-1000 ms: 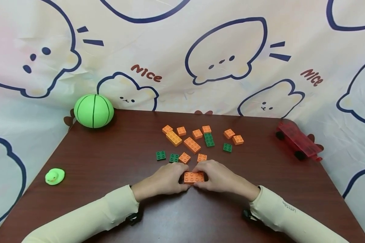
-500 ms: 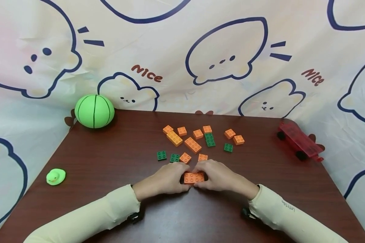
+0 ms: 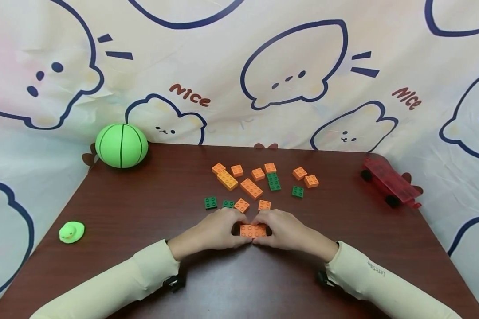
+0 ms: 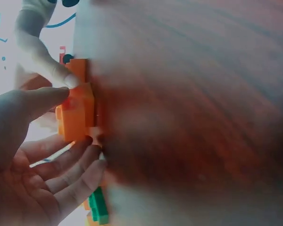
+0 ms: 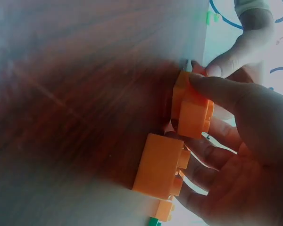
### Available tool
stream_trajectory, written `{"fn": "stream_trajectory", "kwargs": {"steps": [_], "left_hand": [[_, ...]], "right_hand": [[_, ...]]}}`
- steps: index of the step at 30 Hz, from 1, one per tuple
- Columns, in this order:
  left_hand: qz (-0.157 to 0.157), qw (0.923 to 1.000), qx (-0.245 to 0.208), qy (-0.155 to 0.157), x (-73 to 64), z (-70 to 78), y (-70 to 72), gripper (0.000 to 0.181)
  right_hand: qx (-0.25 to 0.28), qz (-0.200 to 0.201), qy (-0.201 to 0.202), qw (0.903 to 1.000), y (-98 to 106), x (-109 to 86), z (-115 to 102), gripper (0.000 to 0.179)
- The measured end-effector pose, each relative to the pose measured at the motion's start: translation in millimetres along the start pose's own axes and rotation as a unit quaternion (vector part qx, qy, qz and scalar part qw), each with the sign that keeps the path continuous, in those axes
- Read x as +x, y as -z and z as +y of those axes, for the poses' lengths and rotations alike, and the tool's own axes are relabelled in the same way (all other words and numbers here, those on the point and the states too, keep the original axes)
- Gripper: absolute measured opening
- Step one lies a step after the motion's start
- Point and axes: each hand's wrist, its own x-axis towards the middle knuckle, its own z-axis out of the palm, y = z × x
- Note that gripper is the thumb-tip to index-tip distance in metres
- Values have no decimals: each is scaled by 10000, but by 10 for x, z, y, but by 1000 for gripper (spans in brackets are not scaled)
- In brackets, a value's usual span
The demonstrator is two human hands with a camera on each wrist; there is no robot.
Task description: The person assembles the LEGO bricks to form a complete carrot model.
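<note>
An orange eight-stud building brick (image 3: 253,231) lies crosswise between both hands near the middle of the table. My left hand (image 3: 221,228) grips its left end, thumb on the near side and index finger on the far side. At the other end my right hand (image 3: 283,228) grips it the same way, and the thumb tips almost meet. In the left wrist view this upper brick (image 4: 73,123) sits over another orange brick layer (image 4: 89,106) close to the tabletop. The right wrist view shows a separate small orange brick (image 5: 158,165) beside the right hand's lower fingers.
Several loose orange bricks (image 3: 251,189) and green bricks (image 3: 273,181) lie beyond the hands. A green ball (image 3: 121,146) stands at the back left, a green rubber duck (image 3: 71,232) at the left edge. A red toy car (image 3: 391,181) is at the right edge.
The thumbs have come closer together along the brick's near side, covering more of its front face. Both hands keep their grip at nearly the same spot. The head view shifts slightly.
</note>
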Motion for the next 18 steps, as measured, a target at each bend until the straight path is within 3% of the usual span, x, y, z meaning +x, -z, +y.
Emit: {"fn": "stream_trajectory", "kwargs": {"steps": [4, 10, 18], "left_hand": [[75, 9998, -144, -103, -12, -14, -1, 30], [6, 9996, -268, 72, -39, -11, -24, 30], [-121, 9995, -274, 83, 1, 15, 21, 34]], "right_hand": [[-200, -16, 20, 9998, 35, -32, 16, 35], [-274, 97, 35, 9996, 23, -82, 43, 35], [-877, 439, -543, 9937, 172, -401, 138, 43]]}}
